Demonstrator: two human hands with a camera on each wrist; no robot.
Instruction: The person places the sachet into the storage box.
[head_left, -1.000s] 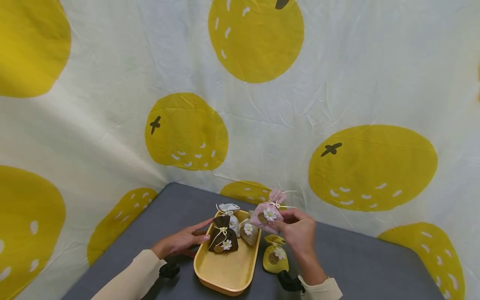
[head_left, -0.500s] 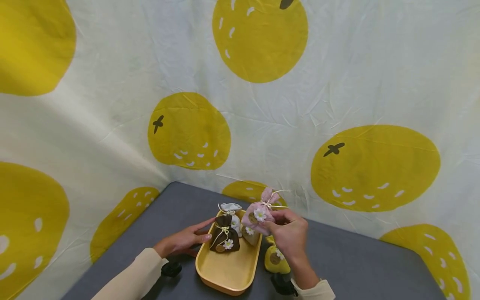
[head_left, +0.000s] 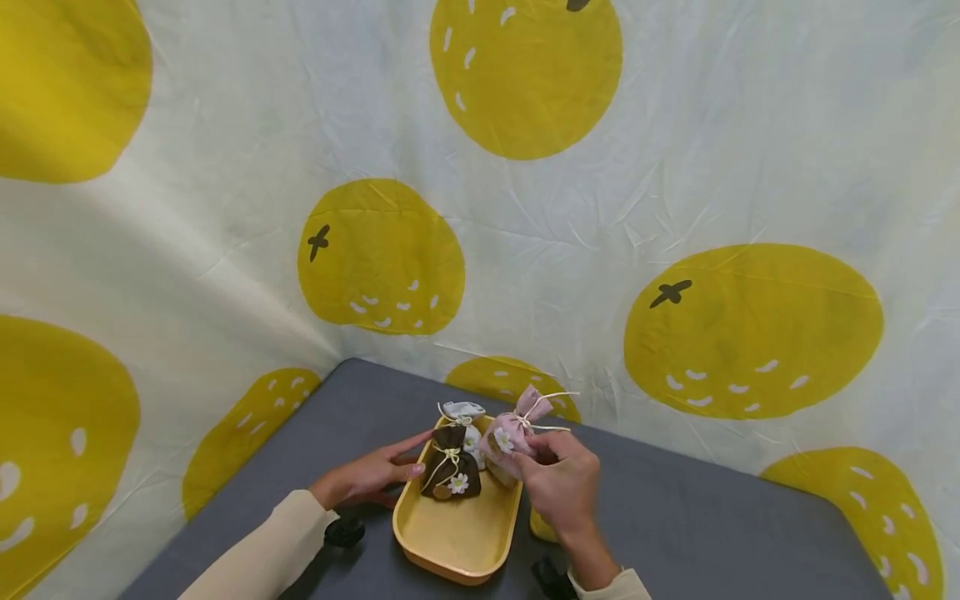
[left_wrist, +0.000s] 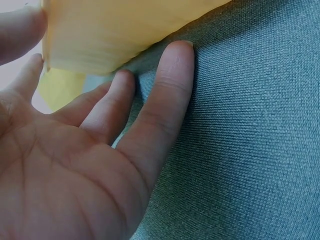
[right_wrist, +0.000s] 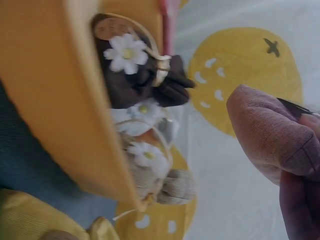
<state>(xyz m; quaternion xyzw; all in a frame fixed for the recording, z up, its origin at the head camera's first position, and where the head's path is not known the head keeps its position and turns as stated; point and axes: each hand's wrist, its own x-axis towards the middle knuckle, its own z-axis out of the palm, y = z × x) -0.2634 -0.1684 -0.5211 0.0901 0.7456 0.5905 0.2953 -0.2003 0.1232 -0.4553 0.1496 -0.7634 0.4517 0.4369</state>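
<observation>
My right hand [head_left: 561,483] pinches a pink drawstring pouch [head_left: 528,406] with a white flower, held tilted over the far right part of a yellow tray [head_left: 453,546]. Inside the tray stand a dark brown pouch [head_left: 453,477], a pale grey-white pouch [head_left: 462,412] behind it, and a beige pouch [right_wrist: 176,187] mostly covered by the pink one in the head view. Each carries a white flower and a tied cord. Against the tray's left side rests my left hand [head_left: 371,477], its fingers extended along the outer wall in the left wrist view.
A yellow pouch [right_wrist: 35,215] lies on the dark grey table [head_left: 705,517] just right of the tray, largely hidden by the right hand in the head view. Behind the table hangs a white cloth [head_left: 540,275] printed with big yellow fruit.
The right hand has carried the pink pouch leftward from beside the tray to above it, lowering slightly. It now covers most of the yellow and beige pouches. The left hand stays at the tray.
</observation>
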